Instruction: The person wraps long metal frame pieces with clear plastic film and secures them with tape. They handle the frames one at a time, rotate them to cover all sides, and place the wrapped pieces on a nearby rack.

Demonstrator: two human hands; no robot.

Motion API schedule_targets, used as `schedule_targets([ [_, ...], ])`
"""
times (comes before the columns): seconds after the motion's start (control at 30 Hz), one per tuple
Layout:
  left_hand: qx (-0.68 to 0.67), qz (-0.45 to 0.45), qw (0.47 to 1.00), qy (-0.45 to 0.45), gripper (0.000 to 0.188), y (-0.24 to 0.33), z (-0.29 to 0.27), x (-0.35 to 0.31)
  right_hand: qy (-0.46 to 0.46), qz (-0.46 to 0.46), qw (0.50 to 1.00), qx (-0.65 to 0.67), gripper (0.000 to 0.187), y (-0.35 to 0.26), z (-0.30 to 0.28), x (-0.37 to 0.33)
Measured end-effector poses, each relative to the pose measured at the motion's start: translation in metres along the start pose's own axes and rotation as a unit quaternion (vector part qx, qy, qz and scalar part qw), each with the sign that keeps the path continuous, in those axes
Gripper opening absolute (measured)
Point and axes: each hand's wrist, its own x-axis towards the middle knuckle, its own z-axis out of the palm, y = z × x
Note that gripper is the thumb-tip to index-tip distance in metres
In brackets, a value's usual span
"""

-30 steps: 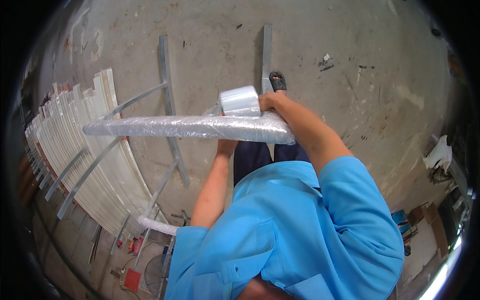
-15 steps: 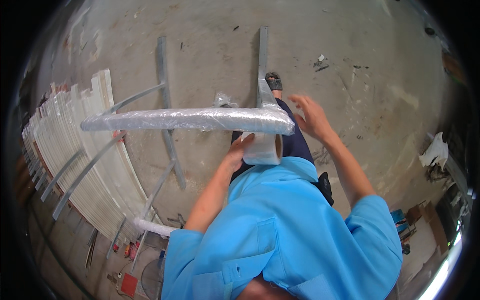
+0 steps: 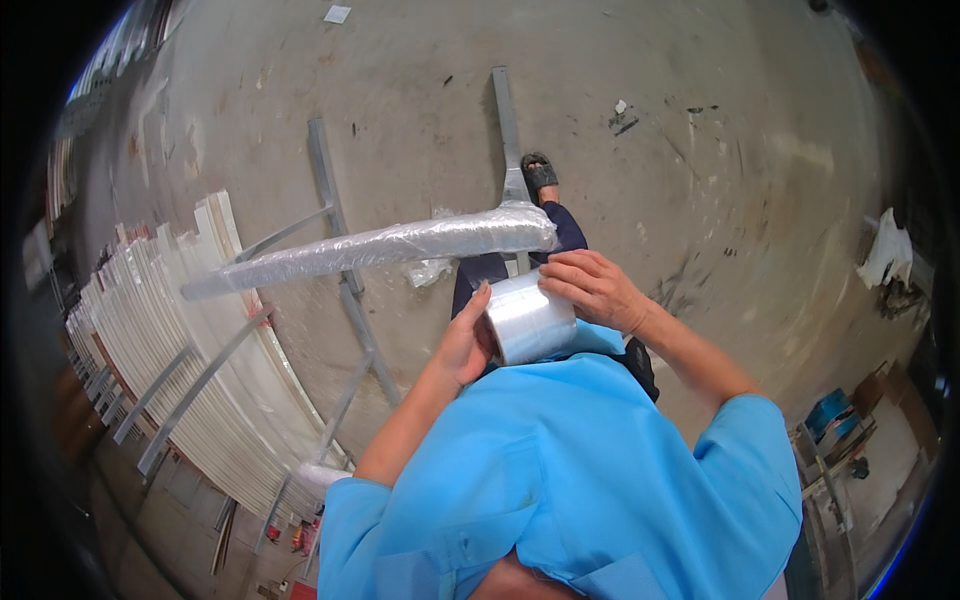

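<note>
1. Film roll [image 3: 533,318]: clear/silvery, held btwn both hands in front of shirt [image 3: 600,440]; just below R end of wrapped bar [image 3: 400,242] in view. Can't tell if roll touches shirt.
2. L hand [image 3: 468,340]: grip part-open, curved round roll's L end, thumb up along edge; has hold of roll.
3. R hand [image 3: 600,288]: grip loosely bent, fingers laid over roll's upper R edge; palm side hidden.
4. Bar: clear wrap, wrinkled, shiny; slopes down to L in view, L end over slats [image 3: 190,370]. Neither hand seen on it.
5. Metal rail [image 3: 506,115] runs up from bar's R end; 2nd rail [image 3: 325,170] further L, passes behind bar.
6. Sandal [image 3: 540,172] on foot, just R of 1st rail. Crumpled plastic [image 3: 428,271] below bar, nr its middle.
7. White scrap [image 3: 888,255] far R, well apart.
</note>
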Motion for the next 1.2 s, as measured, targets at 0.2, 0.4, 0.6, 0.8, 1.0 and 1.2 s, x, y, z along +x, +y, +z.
schedule_targets([
  [0.2,0.05,0.003,0.997,-0.056,0.061,0.022,0.052,-0.033,0.087,0.135,0.976,0.149,0.046,-0.003,-0.018,0.001],
  [0.4,0.223,0.038,0.954,-0.197,0.051,0.07,0.104,-0.003,0.18,0.268,0.888,0.326,0.041,0.039,-0.027,0.004],
  [0.6,0.524,0.29,0.798,-0.069,0.037,0.115,0.131,0.043,0.247,0.371,0.786,0.429,0.028,0.078,0.02,0.023],
  [0.8,0.646,0.626,0.437,0.015,0.029,0.089,0.108,0.037,0.188,0.467,0.63,0.591,0.035,0.093,0.046,0.023],
  [1.0,0.807,0.504,0.294,-0.085,0.036,0.064,0.087,0.054,0.128,0.506,0.608,0.598,0.042,0.12,0.077,0.032],
  [1.2,0.911,0.328,0.251,-0.011,0.041,0.056,0.092,0.079,0.074,0.536,0.704,0.461,0.052,0.149,0.107,0.044],
])
